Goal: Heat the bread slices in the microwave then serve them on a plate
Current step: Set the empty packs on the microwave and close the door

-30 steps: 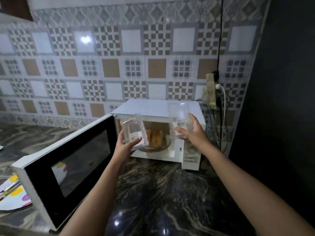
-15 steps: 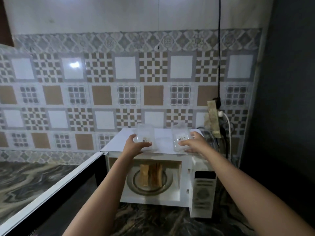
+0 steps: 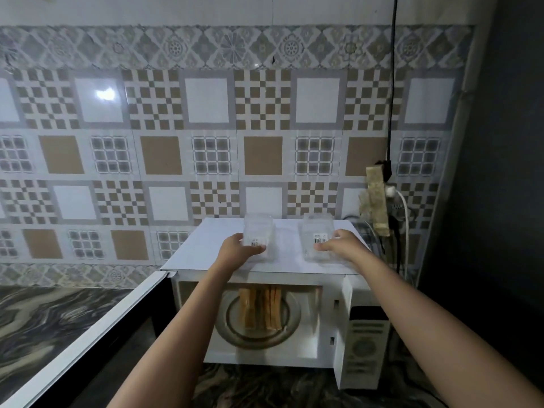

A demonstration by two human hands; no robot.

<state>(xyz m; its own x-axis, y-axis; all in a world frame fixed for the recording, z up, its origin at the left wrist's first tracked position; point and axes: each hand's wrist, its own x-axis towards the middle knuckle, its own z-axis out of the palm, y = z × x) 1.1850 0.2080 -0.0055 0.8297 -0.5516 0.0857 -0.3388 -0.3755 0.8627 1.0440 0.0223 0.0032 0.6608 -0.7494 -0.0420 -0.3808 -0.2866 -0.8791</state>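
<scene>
A white microwave [image 3: 309, 346] stands on the dark marble counter with its door [image 3: 88, 334] swung open to the left. Several bread slices [image 3: 260, 309] stand on edge on the glass turntable [image 3: 291, 325] inside. Two clear plastic containers with barcode labels rest on the microwave's top. My left hand [image 3: 238, 248] grips the left container [image 3: 259, 234]. My right hand [image 3: 341, 245] rests on the right container [image 3: 318, 235], fingers against its front.
A wall socket with plugs and cables [image 3: 379, 201] hangs just right of the microwave, beside a dark wall [image 3: 500, 172]. Patterned tiles [image 3: 206, 142] back the marble counter [image 3: 44, 313], which extends to the left behind the open door.
Both hands lifted the two clear containers from in front of the microwave opening up onto its top. The view has risen and moved closer.
</scene>
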